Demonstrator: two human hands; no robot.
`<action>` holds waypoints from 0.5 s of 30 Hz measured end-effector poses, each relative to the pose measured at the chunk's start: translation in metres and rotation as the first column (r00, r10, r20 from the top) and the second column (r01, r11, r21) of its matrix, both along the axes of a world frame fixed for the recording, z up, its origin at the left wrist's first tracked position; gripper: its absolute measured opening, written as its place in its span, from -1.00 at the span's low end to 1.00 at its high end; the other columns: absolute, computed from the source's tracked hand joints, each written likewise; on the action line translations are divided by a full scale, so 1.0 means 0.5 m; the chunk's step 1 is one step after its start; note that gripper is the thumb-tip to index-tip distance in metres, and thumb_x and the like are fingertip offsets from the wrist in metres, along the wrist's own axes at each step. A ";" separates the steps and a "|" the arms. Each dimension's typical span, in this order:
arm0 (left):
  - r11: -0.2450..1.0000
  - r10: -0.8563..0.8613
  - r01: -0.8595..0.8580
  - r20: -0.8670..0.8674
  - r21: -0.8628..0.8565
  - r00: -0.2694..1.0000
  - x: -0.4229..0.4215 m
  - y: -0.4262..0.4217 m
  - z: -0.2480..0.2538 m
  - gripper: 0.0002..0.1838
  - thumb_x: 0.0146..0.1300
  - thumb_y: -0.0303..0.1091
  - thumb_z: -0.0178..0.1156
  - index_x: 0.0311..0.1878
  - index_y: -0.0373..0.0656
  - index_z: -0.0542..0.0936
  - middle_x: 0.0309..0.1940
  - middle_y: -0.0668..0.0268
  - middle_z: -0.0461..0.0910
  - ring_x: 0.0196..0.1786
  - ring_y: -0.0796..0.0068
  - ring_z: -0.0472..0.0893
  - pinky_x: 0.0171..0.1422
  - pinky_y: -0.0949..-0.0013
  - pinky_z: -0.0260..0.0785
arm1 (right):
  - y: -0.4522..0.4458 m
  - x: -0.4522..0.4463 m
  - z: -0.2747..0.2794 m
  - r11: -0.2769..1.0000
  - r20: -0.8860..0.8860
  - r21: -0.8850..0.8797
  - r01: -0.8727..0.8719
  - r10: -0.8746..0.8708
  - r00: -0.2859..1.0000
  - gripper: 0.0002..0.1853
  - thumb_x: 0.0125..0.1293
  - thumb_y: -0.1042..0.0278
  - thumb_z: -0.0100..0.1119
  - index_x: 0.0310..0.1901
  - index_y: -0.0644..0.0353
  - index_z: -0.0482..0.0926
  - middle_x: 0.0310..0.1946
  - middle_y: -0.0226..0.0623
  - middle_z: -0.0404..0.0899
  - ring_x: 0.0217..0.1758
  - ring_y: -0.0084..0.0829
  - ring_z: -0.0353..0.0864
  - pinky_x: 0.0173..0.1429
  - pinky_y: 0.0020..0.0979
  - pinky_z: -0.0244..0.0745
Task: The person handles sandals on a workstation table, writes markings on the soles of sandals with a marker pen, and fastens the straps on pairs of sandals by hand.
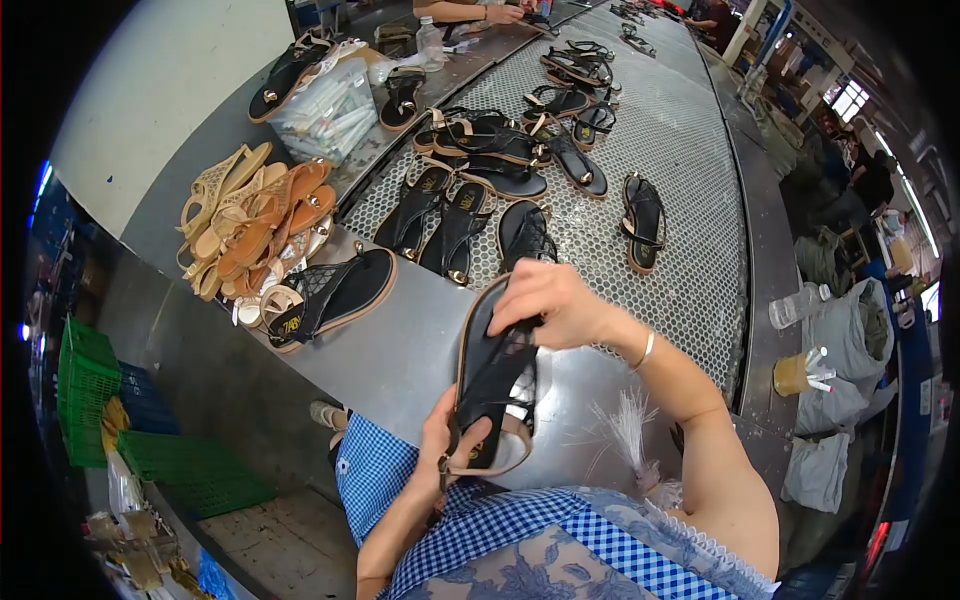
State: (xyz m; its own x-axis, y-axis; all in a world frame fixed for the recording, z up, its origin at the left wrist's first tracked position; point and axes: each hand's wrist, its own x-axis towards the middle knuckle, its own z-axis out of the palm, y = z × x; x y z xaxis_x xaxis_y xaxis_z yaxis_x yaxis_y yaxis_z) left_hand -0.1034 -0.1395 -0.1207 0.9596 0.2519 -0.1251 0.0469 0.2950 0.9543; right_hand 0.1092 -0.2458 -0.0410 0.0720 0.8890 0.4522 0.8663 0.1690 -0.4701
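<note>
A black sandal (480,350) with a tan sole edge is held over the metal table edge, toe end up. My left hand (447,437) grips its heel end, the thumb on the insole near the ankle strap. My right hand (553,303) lies over the toe part with curled fingers, which partly hide the upper. Just beyond, another black sandal (525,232) rests on the perforated surface. To the left, a black sandal (350,292) lies on the smooth metal. A bundle of white fibres (628,428) is near my right forearm.
Black sandals (485,137) spread over the perforated conveyor (690,200). Tan and brown sandals (255,225) are piled at left, beside a clear bin (325,108) of marker-like items. A bottle (800,306) and yellow cup (790,375) stand right. Another person's hands (505,14) are at the top.
</note>
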 end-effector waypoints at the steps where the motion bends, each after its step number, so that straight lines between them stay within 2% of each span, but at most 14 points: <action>1: 0.997 0.057 -0.059 -0.037 -0.047 0.998 0.000 -0.005 -0.001 -0.49 0.06 -0.53 0.18 0.13 -0.28 0.33 -0.11 0.32 0.48 -0.07 0.53 0.44 0.08 0.51 0.24 | -0.012 0.029 0.020 0.998 -0.021 -0.046 -0.034 0.033 0.999 -0.59 -0.25 0.42 0.37 -0.21 0.00 0.61 -0.20 -0.45 0.57 -0.12 -0.42 0.48 -0.18 -0.47 0.48; 2: 0.929 0.116 -0.164 -0.160 -0.333 0.980 -0.001 -0.003 -0.022 -0.49 0.09 -0.50 0.13 0.16 -0.25 0.31 -0.07 0.31 0.47 -0.09 0.45 0.47 0.03 0.47 0.31 | -0.027 0.087 0.009 0.999 0.058 -0.009 0.031 -0.031 0.998 -0.43 -0.22 0.39 0.39 -0.03 0.05 0.52 -0.11 -0.32 0.53 0.01 -0.39 0.44 -0.04 -0.41 0.45; 3: 0.846 0.130 -0.182 -0.139 -0.500 0.982 0.003 0.012 0.011 -0.58 0.24 -0.32 -0.01 0.15 -0.28 0.32 -0.21 0.29 0.48 -0.29 0.46 0.51 -0.22 0.50 0.39 | -0.050 0.131 0.003 0.928 0.025 0.083 0.364 -0.367 0.930 -0.43 -0.17 0.37 0.38 -0.01 0.12 0.48 -0.08 -0.24 0.49 0.03 -0.34 0.43 -0.01 -0.36 0.44; 4: 0.673 0.047 -0.110 -0.106 -0.732 0.993 -0.010 0.036 -0.026 -0.56 0.26 -0.27 -0.09 0.18 -0.26 0.29 -0.27 0.29 0.47 -0.41 0.47 0.47 -0.33 0.50 0.37 | -0.073 0.175 -0.004 0.757 -0.082 0.120 0.642 -0.637 0.767 -0.42 -0.12 0.34 0.38 0.01 0.19 0.43 -0.04 -0.15 0.46 0.06 -0.29 0.42 0.01 -0.32 0.42; 5: 0.438 -0.005 -0.034 -0.040 -0.899 0.999 -0.026 0.060 -0.063 -0.53 0.28 -0.22 -0.18 0.21 -0.24 0.27 -0.33 0.29 0.46 -0.52 0.47 0.43 -0.44 0.50 0.34 | -0.104 0.218 -0.025 0.334 -0.100 -0.006 0.942 -0.938 0.332 -0.39 -0.06 0.15 0.35 0.03 0.23 0.40 0.05 -0.09 0.38 0.09 -0.21 0.40 0.07 -0.27 0.38; 6: 0.346 -0.022 0.069 0.065 -0.936 0.998 -0.021 0.070 -0.045 -0.47 0.26 -0.19 -0.23 0.27 -0.22 0.20 -0.41 0.26 0.43 -0.63 0.51 0.32 -0.61 0.49 0.23 | -0.161 0.315 -0.095 0.031 0.074 0.052 0.998 -0.997 0.027 -0.27 -0.07 -0.05 0.30 0.10 0.21 0.35 0.08 -0.05 0.35 0.13 -0.17 0.36 0.15 -0.21 0.31; 7: 0.369 -0.034 0.048 0.038 -0.928 0.999 -0.021 0.077 -0.046 -0.40 0.20 -0.21 -0.18 0.31 -0.21 0.12 -0.45 0.27 0.41 -0.67 0.52 0.25 -0.66 0.51 0.15 | -0.199 0.350 -0.133 -0.185 0.210 -0.003 0.983 -0.961 -0.180 -0.19 -0.08 -0.11 0.27 0.17 0.20 0.27 0.14 -0.01 0.30 0.19 -0.12 0.30 0.21 -0.18 0.23; 8: 0.312 -0.063 0.144 0.131 -0.939 0.989 -0.023 0.082 -0.049 -0.37 0.17 -0.22 -0.18 0.33 -0.21 0.08 -0.47 0.26 0.40 -0.69 0.52 0.25 -0.67 0.51 0.14 | -0.248 0.397 -0.181 -0.325 0.375 -0.093 0.941 -0.887 -0.269 -0.23 -0.08 -0.09 0.26 0.14 0.20 0.33 0.09 0.03 0.35 0.14 -0.11 0.36 0.20 -0.14 0.25; 9: 0.253 -0.095 0.244 0.226 -0.936 0.969 -0.023 0.082 -0.052 -0.34 0.15 -0.22 -0.18 0.34 -0.21 0.05 -0.48 0.26 0.40 -0.70 0.52 0.25 -0.68 0.52 0.14 | -0.298 0.448 -0.205 -0.211 0.398 -0.423 0.881 -0.917 -0.029 -0.38 -0.01 0.02 0.23 0.07 0.22 0.43 -0.05 0.06 0.48 -0.01 -0.15 0.50 0.10 -0.15 0.33; 11: 0.179 -0.063 0.332 0.326 -0.926 0.943 -0.021 0.079 -0.058 -0.29 0.11 -0.22 -0.17 0.36 -0.21 -0.02 -0.49 0.25 0.40 -0.72 0.50 0.24 -0.67 0.52 0.16 | -0.359 0.493 -0.288 0.092 0.057 -0.313 0.945 -0.992 0.115 -0.61 0.09 0.25 0.12 -0.04 0.25 0.51 -0.22 0.00 0.57 -0.17 -0.20 0.58 -0.10 -0.24 0.45; 12: 0.137 -0.047 0.367 0.365 -0.920 0.930 -0.019 0.077 -0.061 -0.29 0.11 -0.24 -0.17 0.36 -0.21 -0.03 -0.50 0.26 0.39 -0.71 0.50 0.25 -0.67 0.52 0.17 | -0.354 0.464 -0.269 0.216 -0.316 -0.341 0.915 -0.943 0.105 -0.63 0.13 0.35 0.05 0.00 0.24 0.48 -0.25 -0.04 0.58 -0.20 -0.23 0.59 -0.23 -0.31 0.45; 13: 0.092 -0.035 0.399 0.398 -0.912 0.917 -0.020 0.074 -0.063 -0.28 0.10 -0.25 -0.17 0.36 -0.21 -0.05 -0.51 0.26 0.38 -0.71 0.50 0.27 -0.66 0.52 0.19 | -0.353 0.434 -0.249 0.334 -0.642 -0.330 0.883 -0.765 0.050 -0.63 0.16 0.45 -0.01 0.04 0.24 0.44 -0.27 -0.08 0.59 -0.23 -0.26 0.61 -0.35 -0.38 0.46; 14: 0.060 -0.029 0.389 0.388 -0.919 0.921 -0.021 0.075 -0.063 -0.31 0.11 -0.28 -0.21 0.36 -0.20 -0.03 -0.54 0.26 0.34 -0.70 0.50 0.28 -0.65 0.51 0.20 | -0.362 0.426 -0.247 0.391 -0.795 -0.284 0.876 -0.607 0.013 -0.64 0.22 0.48 -0.11 0.08 0.19 0.37 -0.26 -0.15 0.58 -0.34 -0.32 0.59 -0.50 -0.48 0.41; 15: 0.056 -0.029 0.381 0.380 -0.923 0.925 -0.020 0.078 -0.064 -0.31 0.11 -0.28 -0.21 0.36 -0.20 -0.03 -0.54 0.26 0.34 -0.70 0.50 0.28 -0.65 0.51 0.20 | -0.344 0.389 -0.228 0.388 -0.793 -0.294 0.874 -0.610 0.004 -0.64 0.22 0.48 -0.11 0.08 0.19 0.37 -0.26 -0.15 0.58 -0.34 -0.32 0.59 -0.50 -0.48 0.41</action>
